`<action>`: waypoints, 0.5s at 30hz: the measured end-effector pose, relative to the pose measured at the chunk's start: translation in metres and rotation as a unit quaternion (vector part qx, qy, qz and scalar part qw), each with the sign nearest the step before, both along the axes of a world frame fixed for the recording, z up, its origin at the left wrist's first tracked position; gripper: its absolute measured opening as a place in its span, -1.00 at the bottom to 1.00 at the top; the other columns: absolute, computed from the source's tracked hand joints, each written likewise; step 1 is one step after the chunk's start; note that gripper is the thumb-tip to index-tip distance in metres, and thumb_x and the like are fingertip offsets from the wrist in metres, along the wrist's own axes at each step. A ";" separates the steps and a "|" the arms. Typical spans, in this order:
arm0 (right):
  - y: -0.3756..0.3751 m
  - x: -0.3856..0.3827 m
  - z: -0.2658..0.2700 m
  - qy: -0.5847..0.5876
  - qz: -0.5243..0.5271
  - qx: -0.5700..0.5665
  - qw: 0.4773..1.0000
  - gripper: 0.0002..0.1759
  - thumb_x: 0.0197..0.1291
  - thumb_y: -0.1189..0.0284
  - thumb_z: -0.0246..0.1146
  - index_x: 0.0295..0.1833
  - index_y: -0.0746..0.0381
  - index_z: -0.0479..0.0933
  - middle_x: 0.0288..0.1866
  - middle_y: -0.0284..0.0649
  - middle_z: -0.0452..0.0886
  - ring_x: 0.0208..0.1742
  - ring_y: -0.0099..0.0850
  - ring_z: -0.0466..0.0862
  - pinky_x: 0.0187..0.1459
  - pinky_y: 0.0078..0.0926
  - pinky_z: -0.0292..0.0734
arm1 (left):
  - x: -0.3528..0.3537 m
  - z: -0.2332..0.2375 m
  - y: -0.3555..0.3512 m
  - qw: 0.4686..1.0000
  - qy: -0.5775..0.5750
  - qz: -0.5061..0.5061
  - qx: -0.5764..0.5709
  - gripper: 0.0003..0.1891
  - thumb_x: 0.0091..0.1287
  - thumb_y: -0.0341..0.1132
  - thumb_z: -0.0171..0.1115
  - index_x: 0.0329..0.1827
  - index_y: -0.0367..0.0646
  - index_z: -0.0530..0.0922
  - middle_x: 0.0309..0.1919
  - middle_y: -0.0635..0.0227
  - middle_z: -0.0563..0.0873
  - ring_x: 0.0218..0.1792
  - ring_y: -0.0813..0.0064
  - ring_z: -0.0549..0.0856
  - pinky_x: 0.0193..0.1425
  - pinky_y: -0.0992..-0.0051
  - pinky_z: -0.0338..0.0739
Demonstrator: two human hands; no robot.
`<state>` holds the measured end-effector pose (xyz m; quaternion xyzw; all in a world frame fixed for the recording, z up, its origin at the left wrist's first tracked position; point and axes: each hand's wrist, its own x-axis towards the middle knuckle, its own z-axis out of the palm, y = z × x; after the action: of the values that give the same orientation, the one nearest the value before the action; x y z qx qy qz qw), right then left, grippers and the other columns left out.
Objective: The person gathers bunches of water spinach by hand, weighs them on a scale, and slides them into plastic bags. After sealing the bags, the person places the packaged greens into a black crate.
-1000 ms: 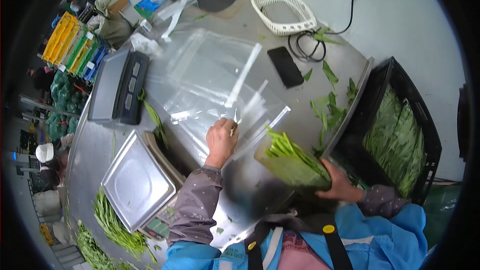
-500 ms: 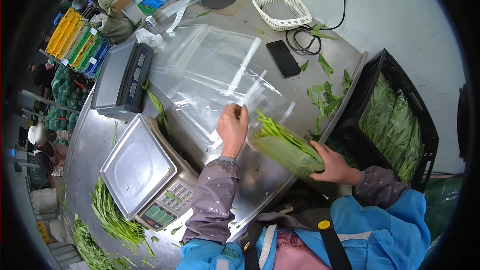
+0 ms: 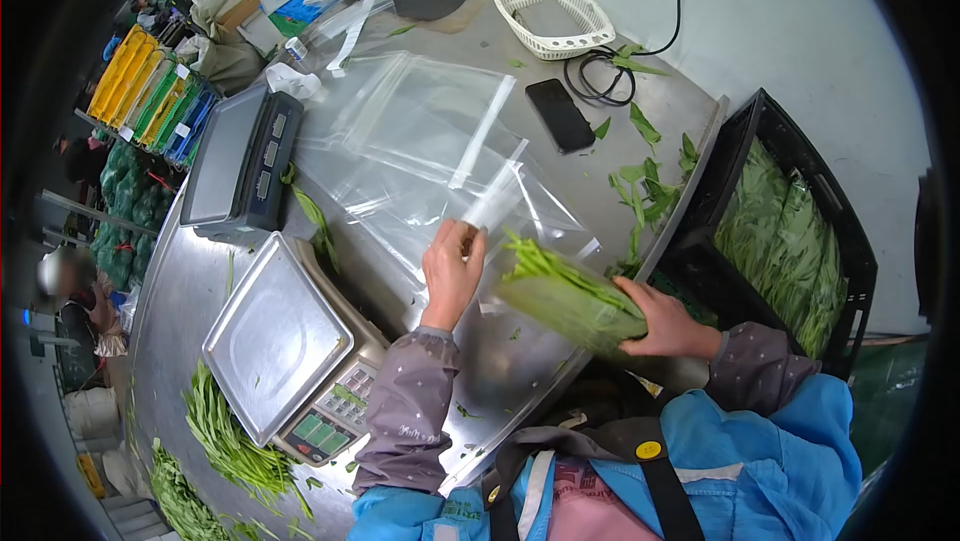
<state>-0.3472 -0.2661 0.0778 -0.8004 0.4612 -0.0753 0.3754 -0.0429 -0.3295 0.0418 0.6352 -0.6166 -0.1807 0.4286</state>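
My right hand (image 3: 668, 323) is wrapped around the lower end of a clear bag of leafy greens (image 3: 575, 303), held tilted above the table's front edge. Cut green stems show at the bag's upper left end. My left hand (image 3: 452, 273) is raised just left of those stems, fingers curled and thumb close to the fingertips. Whatever sits between them is too small to make out. Just beyond that hand lie overlapping clear plastic bags (image 3: 400, 131) with whitish strips along their edges.
Left stand a silver-topped scale (image 3: 282, 341) and a dark scale (image 3: 228, 161). Loose greens (image 3: 228, 431) lie at the lower left. A phone (image 3: 560, 116), white basket (image 3: 555, 46) and leaf scraps are farther back. A black crate (image 3: 762, 101) with bagged greens stands right.
My left hand has moved a little left and towards me. The nearest clear bag with its strip lies more spread out beyond it. My right hand keeps its hold on the bagged greens.
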 end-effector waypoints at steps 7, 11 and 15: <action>-0.004 0.009 -0.007 -0.027 -0.118 0.089 0.989 0.00 -0.20 0.21 0.34 0.35 0.34 0.01 0.12 0.19 0.38 0.16 -0.03 0.43 0.14 -0.30 0.31 | -0.021 -0.015 0.029 0.990 -0.069 -0.096 -0.070 -0.92 0.08 -0.39 0.26 -0.44 -0.17 0.53 -0.48 0.28 0.54 -0.50 0.25 0.57 -0.47 0.35 0.46; -0.013 0.033 0.003 -0.009 -0.128 0.146 0.981 0.00 -0.19 0.21 0.34 0.34 0.35 0.01 0.12 0.20 0.38 0.17 -0.04 0.42 0.15 -0.30 0.30 | -0.079 0.010 0.026 0.969 -0.117 -0.159 -0.149 -0.89 0.03 -0.40 0.27 -0.48 -0.14 0.48 -0.52 0.32 0.49 -0.48 0.30 0.55 -0.44 0.36 0.44; -0.016 0.031 -0.006 -0.076 -0.148 0.151 0.975 -0.01 -0.21 0.30 0.37 0.33 0.39 0.03 0.09 0.10 0.42 0.12 -0.20 0.46 0.14 -0.38 0.32 | -0.069 0.008 0.074 0.963 -0.159 -0.174 -0.134 -0.71 0.00 -0.42 0.29 -0.20 -0.20 0.46 -0.22 0.21 0.50 -0.17 0.20 0.54 -0.18 0.39 0.46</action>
<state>-0.3166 -0.2821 0.0715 -0.6495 0.5505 -0.1199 0.5106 -0.1119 -0.2554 0.0502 0.4755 -0.7964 -0.0649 0.3679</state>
